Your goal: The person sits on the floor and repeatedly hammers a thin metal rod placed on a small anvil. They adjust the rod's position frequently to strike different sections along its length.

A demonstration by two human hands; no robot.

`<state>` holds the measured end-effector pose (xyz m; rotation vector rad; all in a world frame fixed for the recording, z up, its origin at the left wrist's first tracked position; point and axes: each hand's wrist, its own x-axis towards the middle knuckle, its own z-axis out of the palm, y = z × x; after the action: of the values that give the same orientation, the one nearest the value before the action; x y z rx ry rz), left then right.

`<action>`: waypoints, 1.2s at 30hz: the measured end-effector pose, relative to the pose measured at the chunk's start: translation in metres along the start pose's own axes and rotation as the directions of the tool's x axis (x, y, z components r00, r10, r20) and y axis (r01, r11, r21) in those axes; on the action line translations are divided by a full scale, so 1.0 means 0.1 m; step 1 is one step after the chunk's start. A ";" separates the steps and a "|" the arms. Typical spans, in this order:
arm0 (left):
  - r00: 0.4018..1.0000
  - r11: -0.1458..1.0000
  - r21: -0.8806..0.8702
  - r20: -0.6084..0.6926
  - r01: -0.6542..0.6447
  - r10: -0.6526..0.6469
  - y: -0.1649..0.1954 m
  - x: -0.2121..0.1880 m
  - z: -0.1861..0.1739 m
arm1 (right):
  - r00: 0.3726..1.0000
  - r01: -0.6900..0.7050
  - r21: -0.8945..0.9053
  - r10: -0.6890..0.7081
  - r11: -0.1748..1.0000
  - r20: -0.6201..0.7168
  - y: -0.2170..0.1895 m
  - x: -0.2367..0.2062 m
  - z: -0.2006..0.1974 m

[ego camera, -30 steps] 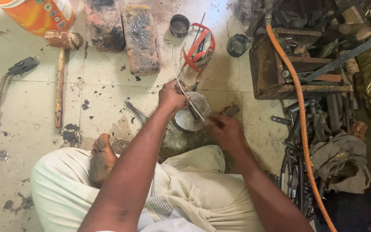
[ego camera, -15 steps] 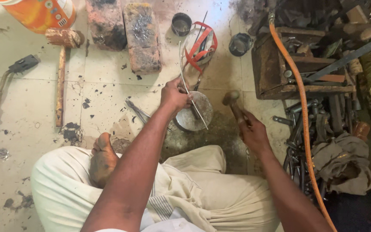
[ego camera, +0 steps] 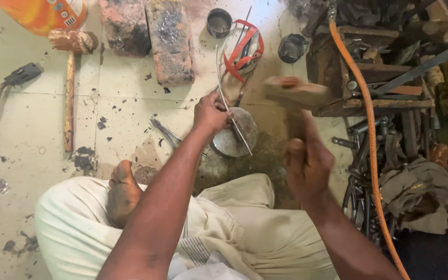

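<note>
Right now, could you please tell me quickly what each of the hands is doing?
Left hand: closed on a thin metal rod laid across the round metal block.
Right hand: closed on a raised wooden mallet, blurred.

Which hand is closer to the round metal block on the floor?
Left. The left hand is at the edge of the round metal block, holding a thin rod across it; the right hand is raised aside, gripping a mallet.

Colours around your hands

You had a grey metal rod [ego camera: 230, 116], a brown wooden mallet [ego camera: 295, 93], an orange hose [ego camera: 370, 135], red straps [ego camera: 242, 52] and cream trousers [ego camera: 79, 228].
</note>
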<state>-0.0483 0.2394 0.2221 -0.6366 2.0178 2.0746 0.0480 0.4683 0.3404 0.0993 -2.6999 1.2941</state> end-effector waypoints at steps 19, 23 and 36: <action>0.947 0.894 0.383 -0.116 -0.235 0.299 0.03 0.07 0.03 | 0.838 0.499 -0.224 -0.402 0.837 0.368 0.05 0.09 -0.04; 0.967 0.928 0.319 -0.100 -0.192 0.234 -0.02 0.02 0.06 | 0.975 0.184 -0.105 -0.167 0.977 0.149 0.07 0.06 -0.21; 0.991 0.991 0.041 -0.037 -0.123 0.125 0.06 -0.06 0.14 | 0.920 0.386 -0.212 -0.358 0.898 0.160 0.39 -0.01 -0.41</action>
<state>-0.0482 0.2539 0.2297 -0.5625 2.1660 2.1001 0.0484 0.5251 0.3354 0.6501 -2.7233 0.8680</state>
